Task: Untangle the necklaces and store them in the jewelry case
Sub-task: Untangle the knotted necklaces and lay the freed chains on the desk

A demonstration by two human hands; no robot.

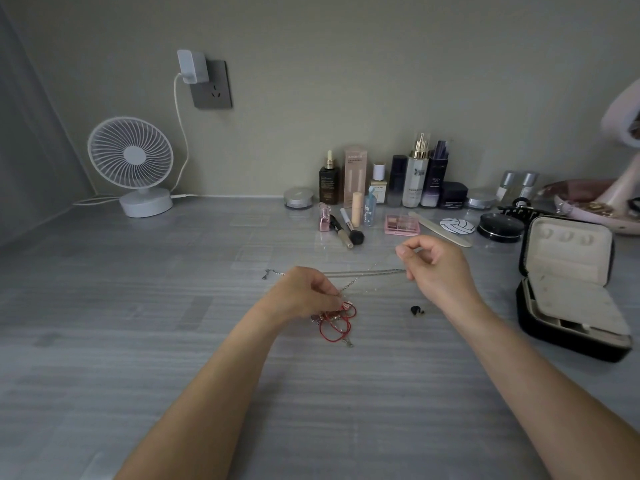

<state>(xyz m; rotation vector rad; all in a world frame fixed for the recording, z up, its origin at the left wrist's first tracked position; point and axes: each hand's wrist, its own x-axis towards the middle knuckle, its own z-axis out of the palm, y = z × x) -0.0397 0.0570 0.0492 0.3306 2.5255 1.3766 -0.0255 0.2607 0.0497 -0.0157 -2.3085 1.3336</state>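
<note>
Left hand (301, 292) fingers curled, pinching the tangled red cord necklace (332, 327) on the bench (173, 306). Right hand (440, 268) raised, pinching the end of a silver chain (367, 271) that runs leftward from it past the tangle. Small black piece (416, 310) lies near the right wrist. Jewelry case (540, 327) sits open at far right.

Both bare forearms reached forward. The left hand (304, 292) pinched the red cord tangle (337, 315), fingers curled; the right hand (438, 268), farther out, pinched a silver chain (367, 271).
</note>
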